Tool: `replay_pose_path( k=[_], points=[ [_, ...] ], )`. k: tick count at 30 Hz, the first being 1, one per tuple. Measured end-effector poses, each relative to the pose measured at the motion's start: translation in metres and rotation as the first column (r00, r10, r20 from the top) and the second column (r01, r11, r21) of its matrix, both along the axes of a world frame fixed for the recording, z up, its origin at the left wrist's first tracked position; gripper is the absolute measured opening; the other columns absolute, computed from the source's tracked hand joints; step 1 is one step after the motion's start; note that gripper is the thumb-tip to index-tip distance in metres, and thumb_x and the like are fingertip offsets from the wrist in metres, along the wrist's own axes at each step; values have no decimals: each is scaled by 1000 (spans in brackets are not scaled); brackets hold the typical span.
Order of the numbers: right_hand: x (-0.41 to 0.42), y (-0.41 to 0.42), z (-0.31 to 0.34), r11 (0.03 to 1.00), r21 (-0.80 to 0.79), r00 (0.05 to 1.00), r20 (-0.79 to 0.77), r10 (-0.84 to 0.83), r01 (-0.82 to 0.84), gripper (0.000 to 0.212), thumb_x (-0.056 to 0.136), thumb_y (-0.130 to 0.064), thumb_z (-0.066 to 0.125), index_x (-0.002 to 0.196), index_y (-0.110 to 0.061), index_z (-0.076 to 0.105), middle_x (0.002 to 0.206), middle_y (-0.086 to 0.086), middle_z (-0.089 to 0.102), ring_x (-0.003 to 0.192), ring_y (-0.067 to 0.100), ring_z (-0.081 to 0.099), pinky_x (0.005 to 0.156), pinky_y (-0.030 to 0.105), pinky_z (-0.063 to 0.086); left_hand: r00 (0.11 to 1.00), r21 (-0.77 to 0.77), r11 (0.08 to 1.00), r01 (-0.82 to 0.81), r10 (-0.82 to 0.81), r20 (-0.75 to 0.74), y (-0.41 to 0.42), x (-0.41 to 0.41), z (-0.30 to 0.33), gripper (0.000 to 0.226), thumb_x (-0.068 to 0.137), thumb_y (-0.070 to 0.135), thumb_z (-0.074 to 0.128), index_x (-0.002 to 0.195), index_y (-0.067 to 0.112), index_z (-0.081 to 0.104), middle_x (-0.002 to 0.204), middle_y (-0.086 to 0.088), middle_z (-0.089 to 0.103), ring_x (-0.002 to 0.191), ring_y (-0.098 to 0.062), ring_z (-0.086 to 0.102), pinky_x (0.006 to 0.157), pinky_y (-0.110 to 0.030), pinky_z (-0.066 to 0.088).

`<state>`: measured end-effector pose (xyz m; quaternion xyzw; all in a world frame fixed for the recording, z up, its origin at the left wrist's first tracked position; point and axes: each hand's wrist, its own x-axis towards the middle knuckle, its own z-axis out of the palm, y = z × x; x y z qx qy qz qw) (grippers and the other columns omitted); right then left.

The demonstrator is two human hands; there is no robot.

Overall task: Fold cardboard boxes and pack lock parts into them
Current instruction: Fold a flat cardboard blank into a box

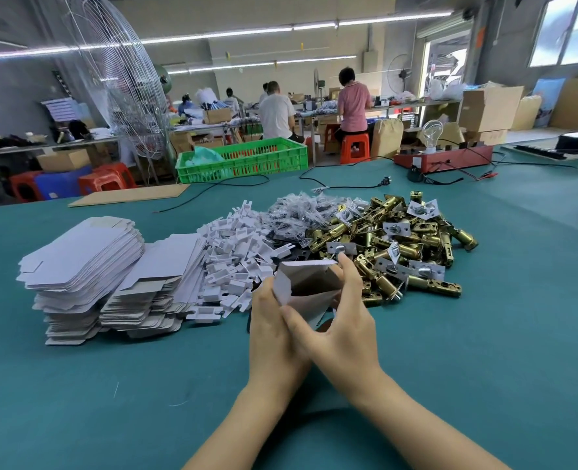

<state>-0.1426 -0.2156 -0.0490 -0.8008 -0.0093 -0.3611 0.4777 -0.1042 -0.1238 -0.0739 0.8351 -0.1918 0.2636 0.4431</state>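
Far beyond the hands, a green plastic crate [243,160] sits at the teal table's [111,385] far edge — a flat cardboard sheet [131,195] just before it. Farther right, a red box [443,158] carries a clear bulb [431,133]; black cables [348,184] trail nearby.

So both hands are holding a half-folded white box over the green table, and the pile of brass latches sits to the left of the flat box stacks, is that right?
Not quite. In the head view the brass latches lie right of the flat box stacks. The rest holds: left hand and right hand hold the white box over the green table.
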Motion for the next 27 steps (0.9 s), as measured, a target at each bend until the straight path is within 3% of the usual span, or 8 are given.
replay_pose_path(
  k=[3,6,11,13,16,20,23,27],
  points=[
    [-3,9,4,1000,11,1000,14,0,0,98,70,-50,73,149,-18,24,136,-24,38,124,-9,37,91,-7,22,995,-52,998,-23,18,-94,3,1,2,89,70,24,86,140,10,33,136,-4,46,122,-24,52,99,-38,46],
    [-2,10,5,1000,23,999,39,14,-15,91,73,-49,73,146,-19,29,131,-36,33,116,-24,34,91,-5,27,985,-35,997,-74,68,-156,1,0,5,87,75,21,82,145,7,32,135,-10,51,118,-28,55,87,-22,38],
    [2,7,5,1000,2,997,73,-29,29,66,80,-48,64,129,-7,45,134,-7,52,115,6,55,83,9,40,977,-59,995,-86,72,-203,-1,4,6,87,76,28,80,146,7,33,138,-14,49,123,-31,50,100,-34,41],
    [1,9,5,1000,-15,997,77,-8,9,60,85,-51,52,127,-8,46,138,-2,51,116,9,54,84,5,36,966,-77,993,-94,72,-248,0,6,7,82,78,33,75,145,13,32,135,-12,54,118,-32,55,93,-42,47],
    [1,12,4,998,-55,998,61,25,-22,58,88,-51,43,131,-12,43,140,6,52,115,18,58,85,15,39,953,-120,983,-139,100,-284,-2,5,13,86,70,51,61,142,15,31,118,-7,63,101,-34,61,72,-34,40],
    [5,13,5,995,-80,997,44,59,-56,51,89,-50,35,132,-23,38,148,1,43,119,15,53,84,14,34,959,-200,964,-176,122,-255,-4,4,17,95,56,71,33,131,13,40,93,7,54,79,-20,50,66,-28,30],
    [8,8,4,995,-65,995,61,82,-78,46,90,-46,35,131,-25,45,142,-13,40,124,12,52,90,16,38,969,-232,961,-152,98,-228,-3,4,16,88,56,69,48,126,16,44,99,11,55,83,-13,51,66,-21,31],
    [14,3,3,993,-110,995,83,55,-45,50,93,-43,35,132,-16,53,137,-2,54,122,9,51,94,22,41,959,-228,963,-145,80,-273,-2,3,14,81,52,70,57,120,29,41,98,17,60,81,-6,57,66,-20,41]
  ],
)
